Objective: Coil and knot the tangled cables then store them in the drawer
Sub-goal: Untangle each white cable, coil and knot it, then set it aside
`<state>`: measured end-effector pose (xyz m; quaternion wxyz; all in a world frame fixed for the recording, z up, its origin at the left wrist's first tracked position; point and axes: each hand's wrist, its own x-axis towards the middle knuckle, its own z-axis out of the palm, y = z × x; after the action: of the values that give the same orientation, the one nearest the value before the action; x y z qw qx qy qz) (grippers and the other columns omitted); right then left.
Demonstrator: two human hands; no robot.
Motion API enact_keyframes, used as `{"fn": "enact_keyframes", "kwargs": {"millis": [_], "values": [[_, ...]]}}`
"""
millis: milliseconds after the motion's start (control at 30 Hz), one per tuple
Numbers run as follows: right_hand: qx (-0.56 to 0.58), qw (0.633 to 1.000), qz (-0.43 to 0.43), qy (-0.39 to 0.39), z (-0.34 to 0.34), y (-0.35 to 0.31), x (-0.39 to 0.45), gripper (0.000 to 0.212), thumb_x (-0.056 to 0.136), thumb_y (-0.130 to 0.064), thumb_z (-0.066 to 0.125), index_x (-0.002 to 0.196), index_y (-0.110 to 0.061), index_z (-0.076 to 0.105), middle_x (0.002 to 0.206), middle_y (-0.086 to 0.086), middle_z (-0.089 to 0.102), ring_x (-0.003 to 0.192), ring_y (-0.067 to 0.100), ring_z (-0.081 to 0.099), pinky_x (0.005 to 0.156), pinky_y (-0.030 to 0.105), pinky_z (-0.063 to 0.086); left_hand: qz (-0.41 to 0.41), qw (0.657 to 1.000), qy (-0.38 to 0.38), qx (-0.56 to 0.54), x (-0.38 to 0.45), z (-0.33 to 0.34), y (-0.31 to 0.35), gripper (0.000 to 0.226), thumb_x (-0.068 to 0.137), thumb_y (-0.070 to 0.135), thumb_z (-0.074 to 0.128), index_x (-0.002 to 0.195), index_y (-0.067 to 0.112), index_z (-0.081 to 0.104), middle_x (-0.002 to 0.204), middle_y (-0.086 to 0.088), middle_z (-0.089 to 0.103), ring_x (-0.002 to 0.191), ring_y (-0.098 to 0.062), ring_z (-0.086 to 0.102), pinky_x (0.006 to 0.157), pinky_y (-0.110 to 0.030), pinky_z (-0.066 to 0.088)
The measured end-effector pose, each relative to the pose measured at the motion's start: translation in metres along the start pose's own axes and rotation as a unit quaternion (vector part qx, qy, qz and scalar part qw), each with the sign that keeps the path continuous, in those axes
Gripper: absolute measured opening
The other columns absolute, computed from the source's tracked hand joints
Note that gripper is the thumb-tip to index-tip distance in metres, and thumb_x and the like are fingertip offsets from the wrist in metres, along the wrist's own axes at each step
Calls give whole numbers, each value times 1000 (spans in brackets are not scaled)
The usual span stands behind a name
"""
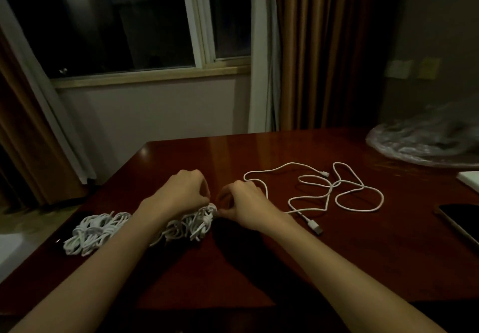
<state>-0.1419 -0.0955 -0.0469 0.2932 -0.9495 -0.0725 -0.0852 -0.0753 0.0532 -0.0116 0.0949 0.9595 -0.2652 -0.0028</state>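
Both hands work at the right end of the tangled bundle (191,225), near the middle of the table (324,249); the left hand (178,190) is curled, apparently pinching a strand; the right hand (243,203) is curled too, though what it holds cannot be told. One loose cable (329,192) lies spread to the right, a second bundle (96,231) at the near left. Draw one strand free at a time — steady the bundle, avoid tightening loops; no drawer is visible.

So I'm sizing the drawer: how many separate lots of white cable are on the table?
3: a bundle at the left edge, a bundle under the hands, and a loose cable to the right. Cables within bundles can't be counted.
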Motion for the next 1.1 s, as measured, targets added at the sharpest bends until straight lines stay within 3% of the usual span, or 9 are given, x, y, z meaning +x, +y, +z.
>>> {"fn": "enact_keyframes", "kwargs": {"millis": [267,400,500,600,767,967,1033,1100], "values": [[-1,996,52,67,-80,58,-15,25,88,-13,68,112,-15,68,104,2,71,96,12,66,85,30,56,139,985,-29,-95,38,7,79,6,83,30,74,89,28,74,94,12,66,95,-4,60,85,-24,49],[-11,993,80,82,-96,87,-19,14,86,-12,67,93,-23,72,89,-4,71,86,9,66,78,28,55,196,971,-91,-99,48,27,108,7,84,32,73,88,28,69,87,15,66,84,1,61,70,-14,46],[-23,994,87,68,-98,100,-20,16,85,-9,65,89,-23,74,89,-4,70,83,9,64,71,25,53,187,975,-77,-97,58,42,120,16,87,27,70,96,14,70,91,4,68,84,-9,65,72,-22,52],[-41,994,92,31,-95,111,-19,17,86,-7,65,94,-18,74,88,-5,64,74,3,58,58,13,42,154,979,-92,-100,69,54,126,16,83,25,73,75,12,67,77,0,68,66,-10,61,59,-22,47],[-43,994,98,-13,-95,124,-13,16,87,-13,67,100,-16,75,98,0,70,91,11,63,76,26,53,123,976,-104,-143,79,64,132,11,83,13,69,76,6,73,59,6,62,48,-1,52,50,-16,40],[-56,989,107,-83,-100,133,1,18,89,-23,67,105,-17,73,100,0,68,94,11,60,76,22,48,104,976,-32,-190,96,62,119,9,86,12,67,81,10,74,67,5,66,63,-7,65,55,-13,50],[-35,994,103,-25,-99,135,9,15,90,-22,66,102,-16,73,94,-2,69,85,6,60,68,13,44,83,959,52,-266,99,62,111,6,87,16,69,83,15,74,73,6,69,70,-5,67,60,-11,50],[-5,992,95,87,-95,136,17,12,90,-21,66,97,-15,74,87,-6,69,76,-1,59,61,7,42,56,903,112,-411,101,63,104,3,86,18,71,86,19,74,78,4,72,76,-4,69,70,-17,54]]}}
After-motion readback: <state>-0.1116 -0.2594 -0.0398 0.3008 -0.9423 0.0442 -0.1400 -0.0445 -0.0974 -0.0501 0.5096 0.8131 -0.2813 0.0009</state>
